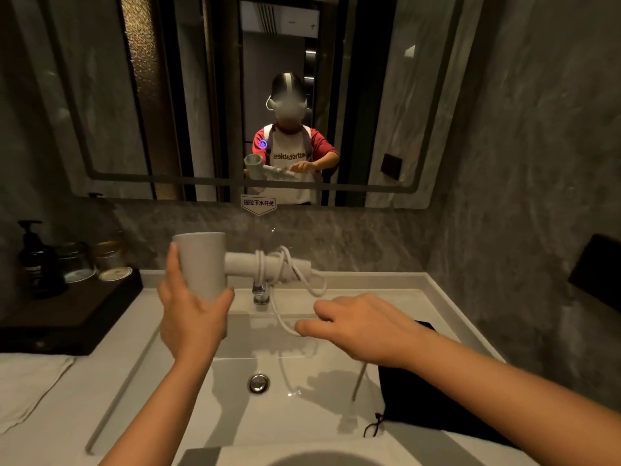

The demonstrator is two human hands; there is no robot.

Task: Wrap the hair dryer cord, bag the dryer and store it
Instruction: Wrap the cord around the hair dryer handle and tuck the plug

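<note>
Left hand [191, 311] is wrapped around the barrel of the white hair dryer [205, 264], left of frame centre, fingers and thumb closed on the body, barrel upright, handle sticking out sideways toward frame right. Dryer is held in the air above the white sink [302, 415], just in front of the chrome faucet [260, 292]. Cord [285, 317] has a few loose loops round the handle; the rest drops off the handle end, curves down to the right hand [363, 327] at centre right, then hangs on into the basin. Right hand is palm-down, fingers curled, cord pinched at the fingertips [304, 329]; exact grip looks like thumb and index but part is hidden under the hand, so not certain. Cord's tail end in the basin is blurred, plug not clearly readable. Drain plug [258, 383] sits at lower centre of the basin. Black drawstring bag [423, 395] lies flat on the counter at lower right, beside the sink rim, under the right forearm, string end trailing toward the basin. White towel [30, 385] at lower left on the counter. Dark tray [77, 311] at mid left holds a black pump bottle [33, 257] and glass jars [75, 264]. Mirror [252, 95] across the top of frame reflects the person with the dryer held at chest level.
</note>
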